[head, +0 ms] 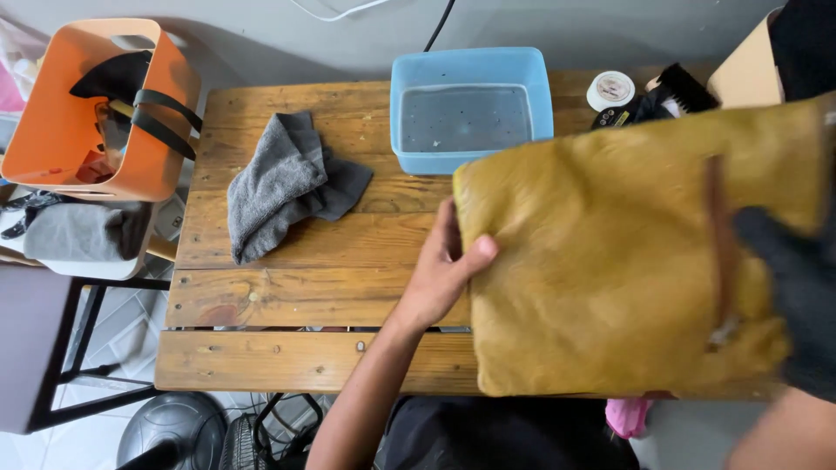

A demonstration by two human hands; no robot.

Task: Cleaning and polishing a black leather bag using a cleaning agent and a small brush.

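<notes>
Mustard-yellow leather bag (610, 261), flat and soft, held up over the right half of the wooden table (287, 296); its surface is blurred and a darker strap or seam runs down its right side. Its lower edge hangs about level with the table's front edge. Left hand (440, 270) clamped on the bag's left edge, thumb pressed on the front face, fingers (448, 228) partly tucked behind the leather and only partly visible. Right hand (797, 287) is covered by a dark cloth or glove, blurred, laid against the bag's right side; cannot tell whether it grips the leather or only presses on it, and it is cut off by the frame edge. Behind the bag, a blue plastic tub (470, 104) holding shallow grey water, its near right corner hidden by the bag. To the right of the tub, a small round white tin (611, 89) and a black-bristled brush (684, 87), both partly hidden by the bag's upper edge. Left of the bag, well apart, a crumpled grey towel (283, 183) lies on the planks. Beside the table's left end, an orange bucket-shaped bin (96, 113) with dark items inside, contents hard to make out. A pink object (627, 416) shows below the bag, mostly hidden.
</notes>
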